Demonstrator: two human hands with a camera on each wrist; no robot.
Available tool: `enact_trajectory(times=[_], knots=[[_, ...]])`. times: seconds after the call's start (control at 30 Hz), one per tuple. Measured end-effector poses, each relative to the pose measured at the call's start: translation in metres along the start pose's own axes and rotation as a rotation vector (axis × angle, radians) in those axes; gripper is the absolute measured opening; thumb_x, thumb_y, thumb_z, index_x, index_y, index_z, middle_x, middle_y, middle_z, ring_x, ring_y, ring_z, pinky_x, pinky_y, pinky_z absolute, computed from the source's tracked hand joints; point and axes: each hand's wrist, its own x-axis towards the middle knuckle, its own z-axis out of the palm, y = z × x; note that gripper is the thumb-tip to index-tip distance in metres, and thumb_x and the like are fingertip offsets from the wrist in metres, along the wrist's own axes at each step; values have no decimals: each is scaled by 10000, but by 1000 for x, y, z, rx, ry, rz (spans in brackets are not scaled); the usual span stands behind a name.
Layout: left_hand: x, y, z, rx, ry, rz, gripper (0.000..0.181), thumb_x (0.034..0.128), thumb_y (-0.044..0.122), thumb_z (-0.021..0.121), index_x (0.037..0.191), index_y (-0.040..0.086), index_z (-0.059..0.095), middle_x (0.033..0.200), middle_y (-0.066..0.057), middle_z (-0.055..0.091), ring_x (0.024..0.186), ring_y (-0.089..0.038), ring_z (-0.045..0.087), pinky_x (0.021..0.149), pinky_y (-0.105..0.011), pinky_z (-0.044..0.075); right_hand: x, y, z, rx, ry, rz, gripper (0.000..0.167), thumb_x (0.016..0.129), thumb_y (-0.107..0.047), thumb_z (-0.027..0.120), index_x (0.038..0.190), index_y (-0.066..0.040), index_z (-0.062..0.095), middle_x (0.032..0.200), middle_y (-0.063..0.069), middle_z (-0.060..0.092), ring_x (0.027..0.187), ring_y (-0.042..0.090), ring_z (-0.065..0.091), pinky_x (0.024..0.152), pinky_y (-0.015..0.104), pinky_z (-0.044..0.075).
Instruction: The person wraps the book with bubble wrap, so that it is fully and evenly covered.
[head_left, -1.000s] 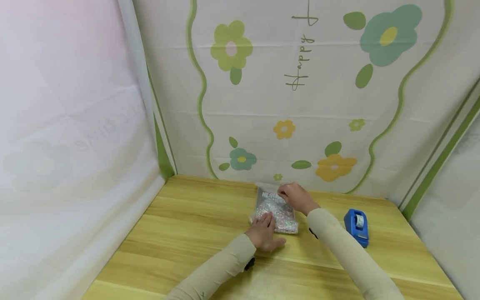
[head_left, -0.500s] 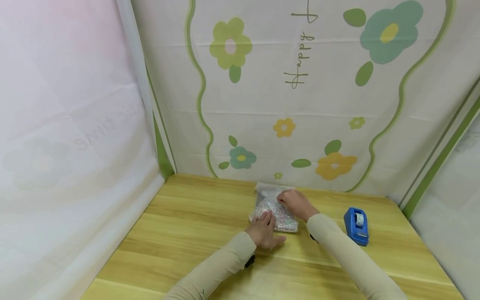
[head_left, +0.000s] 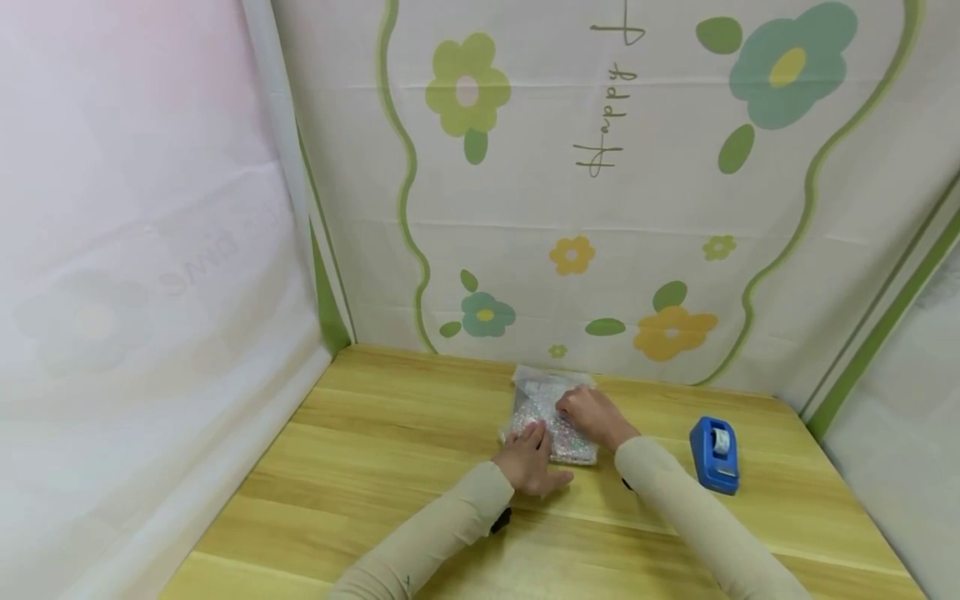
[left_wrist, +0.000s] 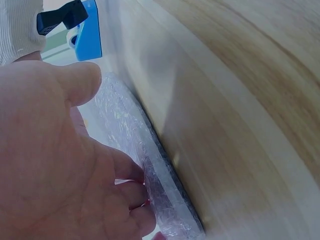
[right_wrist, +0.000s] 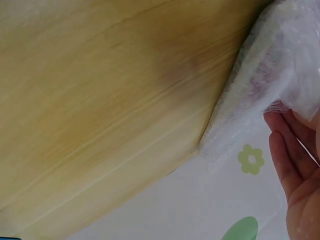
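A flat, rectangular item wrapped in clear bubble wrap [head_left: 573,450] lies near the back edge of the wooden table. My left hand [head_left: 528,465] rests on its near left corner, fingers extended and thumb spread onto the tabletop. With its fingertips, my right hand [head_left: 595,415] pinches an edge of the wrap over the item's right side. The right wrist view shows the bubble wrap [right_wrist: 295,75] gathered at the fingertips of the right hand [right_wrist: 300,180]. In the left wrist view, fingers of the left hand [left_wrist: 65,145] touch the wrap. What lies inside is mostly covered.
A blue tape dispenser [head_left: 714,457] with a roll of tape stands right of the package. Behind the table [head_left: 375,467] hangs a white cloth [head_left: 525,192] printed with flowers and lettering. More cloth [head_left: 150,250] encloses the left and right sides.
My right hand has drawn the bubble wrap edge slightly toward me over the item. The dark, lettered surface seen earlier is now mostly under wrap. The left hand has stayed in place.
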Motion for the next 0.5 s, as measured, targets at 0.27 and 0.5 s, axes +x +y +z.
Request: enact_trajectory(times=[0.27,0.5], knots=[[5,-1,3,7,-10,-8,902,1043,703,413,1678,76,281,1783,-93,183,1659,-236,187,1337,-451,252,-1,-1,-1,-26,-5,-4,125,937,3,745,872,-85,806,915,58,809,837,236,764,750,375,646],[2,2,2,-12,-14,-20,899,1043,696,430,1678,78,281,1783,-90,184,1660,-235,185,1340,-452,242,-2,-3,-1,-35,-1,-11,169,922,19,748,802,-98,773,849,44,790,759,216,733,690,364,628]])
